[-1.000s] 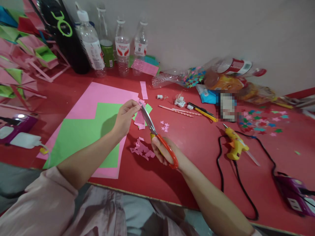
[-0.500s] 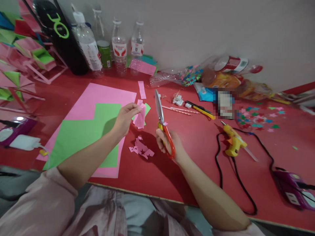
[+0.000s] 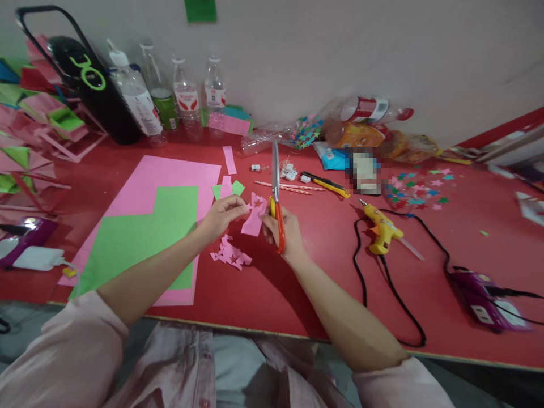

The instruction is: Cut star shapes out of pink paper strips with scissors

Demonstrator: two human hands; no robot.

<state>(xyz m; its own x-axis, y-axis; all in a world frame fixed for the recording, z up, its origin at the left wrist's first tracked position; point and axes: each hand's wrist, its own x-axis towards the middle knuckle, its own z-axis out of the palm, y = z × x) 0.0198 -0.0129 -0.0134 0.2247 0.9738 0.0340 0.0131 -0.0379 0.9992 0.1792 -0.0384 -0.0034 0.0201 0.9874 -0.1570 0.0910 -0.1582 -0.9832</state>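
Observation:
My left hand (image 3: 223,217) pinches the left edge of a pink paper piece (image 3: 254,222) whose upper part is cut ragged. On the paper's right side, the fingertips of my right hand (image 3: 287,232) touch it too. That same hand is closed around scissors (image 3: 277,195) with orange-red and yellow handles, blades pointing up and together. Just below lie pink paper scraps (image 3: 229,253) with star-shaped gaps. Green paper pieces (image 3: 238,187) and a pink strip (image 3: 226,186) rest behind my left fingers.
Green (image 3: 140,249) and pink sheets (image 3: 127,187) lie on the left. A yellow glue gun (image 3: 382,229) with a black cord is at right, near scattered paper stars (image 3: 419,190). Striped straws (image 3: 289,187) and a yellow cutter (image 3: 331,187) lie ahead. Bottles (image 3: 187,105) line the wall.
My hands have come together; the right one has moved in and now touches the pink paper. That paper shows its cut edge between them, apart from the green pieces. The view has shifted.

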